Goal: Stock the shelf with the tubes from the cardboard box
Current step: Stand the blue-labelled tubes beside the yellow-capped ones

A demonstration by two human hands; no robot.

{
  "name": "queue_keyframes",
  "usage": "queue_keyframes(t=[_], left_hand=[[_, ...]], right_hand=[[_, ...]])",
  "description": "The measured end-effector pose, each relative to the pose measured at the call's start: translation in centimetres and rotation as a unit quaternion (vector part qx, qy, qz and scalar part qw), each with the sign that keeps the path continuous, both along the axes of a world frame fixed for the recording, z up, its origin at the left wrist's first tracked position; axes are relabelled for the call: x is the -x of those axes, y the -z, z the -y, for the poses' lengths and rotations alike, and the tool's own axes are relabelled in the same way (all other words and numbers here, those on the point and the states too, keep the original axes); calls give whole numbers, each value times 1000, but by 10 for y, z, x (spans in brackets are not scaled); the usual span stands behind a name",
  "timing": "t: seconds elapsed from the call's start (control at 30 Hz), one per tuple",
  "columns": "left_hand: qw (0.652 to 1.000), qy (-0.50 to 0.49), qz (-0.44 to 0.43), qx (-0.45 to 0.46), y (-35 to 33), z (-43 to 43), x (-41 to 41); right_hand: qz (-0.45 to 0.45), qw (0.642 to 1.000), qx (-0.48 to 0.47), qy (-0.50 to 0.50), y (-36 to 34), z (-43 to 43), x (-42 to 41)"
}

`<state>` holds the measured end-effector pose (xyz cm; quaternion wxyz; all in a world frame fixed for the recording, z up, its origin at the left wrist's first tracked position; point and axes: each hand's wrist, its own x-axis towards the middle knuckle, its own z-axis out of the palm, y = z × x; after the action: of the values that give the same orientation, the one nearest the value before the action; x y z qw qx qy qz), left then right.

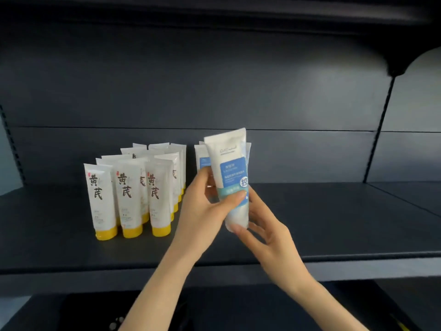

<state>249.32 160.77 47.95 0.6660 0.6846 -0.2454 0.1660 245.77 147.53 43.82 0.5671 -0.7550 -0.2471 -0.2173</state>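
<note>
I hold a white tube with a blue label (232,168) upright above the dark shelf (334,223), cap end down. My left hand (205,211) grips its lower middle, thumb across the front. My right hand (265,230) pinches its bottom end with thumb and fingers. Behind the held tube stand a few more blue-label tubes (202,158), partly hidden. To the left, several white tubes with yellow caps (128,199) stand in rows on the shelf. The cardboard box is not in view.
The shelf's back panel (214,91) and an upper shelf (214,10) bound the space. A vertical upright (379,130) divides off the bay to the right. The shelf's front edge (358,263) runs across below my hands.
</note>
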Motion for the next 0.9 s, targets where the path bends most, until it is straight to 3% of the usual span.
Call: queue_keyframes(t=[0.23, 0.43, 0.57, 0.63, 0.77, 0.9], left_hand=[[999, -33, 23, -26, 8, 21, 10], [996, -57, 37, -51, 10, 10, 9], [985, -82, 70, -135, 12, -12, 9], [955, -153, 115, -226, 17, -29, 7], [858, -294, 159, -389, 40, -59, -2], [818, -317, 145, -457, 58, -81, 4]], right_hand=[[47, 989, -30, 136, 7, -1, 2], [39, 993, -24, 107, -3, -13, -3], [12, 994, -62, 92, -15, -9, -22], [-13, 990, -70, 119, -18, 2, -46], [-92, 979, -74, 167, -21, 31, -105], [-141, 968, -35, 202, -13, 54, -155]])
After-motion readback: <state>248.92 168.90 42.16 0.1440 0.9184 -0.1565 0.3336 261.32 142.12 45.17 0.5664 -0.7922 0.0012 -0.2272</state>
